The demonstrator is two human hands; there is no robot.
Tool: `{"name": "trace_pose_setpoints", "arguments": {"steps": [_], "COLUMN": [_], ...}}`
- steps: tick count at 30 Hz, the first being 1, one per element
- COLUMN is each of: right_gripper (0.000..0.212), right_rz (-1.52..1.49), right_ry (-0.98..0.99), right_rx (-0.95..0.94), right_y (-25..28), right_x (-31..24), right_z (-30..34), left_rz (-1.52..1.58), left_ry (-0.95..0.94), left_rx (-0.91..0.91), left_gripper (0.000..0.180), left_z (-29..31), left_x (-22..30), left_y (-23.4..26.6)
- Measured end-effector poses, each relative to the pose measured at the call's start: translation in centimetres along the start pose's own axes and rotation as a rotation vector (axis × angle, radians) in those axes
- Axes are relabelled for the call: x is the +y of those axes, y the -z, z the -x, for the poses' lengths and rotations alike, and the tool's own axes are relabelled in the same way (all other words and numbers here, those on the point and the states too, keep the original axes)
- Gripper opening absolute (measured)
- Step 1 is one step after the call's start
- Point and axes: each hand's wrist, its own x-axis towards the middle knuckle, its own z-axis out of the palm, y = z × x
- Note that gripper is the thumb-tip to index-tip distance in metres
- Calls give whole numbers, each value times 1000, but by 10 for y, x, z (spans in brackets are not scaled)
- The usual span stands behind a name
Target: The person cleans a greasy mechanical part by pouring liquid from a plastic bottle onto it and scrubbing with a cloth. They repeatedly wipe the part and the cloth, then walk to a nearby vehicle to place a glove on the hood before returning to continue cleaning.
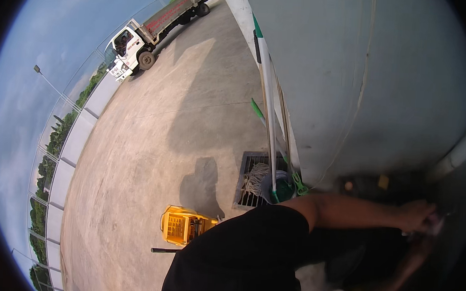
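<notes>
The person leans toward the grey wall, both arms stretched to the far right. The left hand rests on something small and pale near the wall's foot, just beside a pipe; what it is stays too blurred to tell. The right hand sits just below in deep shadow. Whether either hand's fingers are apart or clamped, I cannot tell. Behind the left arm, mops lean against the wall over a drain grate. A yellow mop bucket stands on the concrete floor. Far off, a truck is parked by the fence.
</notes>
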Motion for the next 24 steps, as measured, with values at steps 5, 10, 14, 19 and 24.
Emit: {"name": "trace_pose_setpoints", "arguments": {"steps": [5,10,14,19,24], "right_gripper": [56,58,56,49,43], "right_rz": [4,362,584,509,387], "right_ry": [-6,-22,-15,33,2], "right_rx": [-44,-40,-249,-273,-231], "right_y": [-46,-71,-50,-64,-36], "right_x": [-17,-47,-9,32,48], "right_z": [15,25,11,22,7], "left_rz": [178,-45,-244,-190,185], "left_ry": [29,179,181,161,291], "left_rx": [130,-84,-280,43,143], "left_gripper": [50,46,42,39,40], "left_z": [29,45,59,64,25], "left_x": [-24,-10,-14,-42,-39], "left_y": [-13,23,36,8,-9]}}
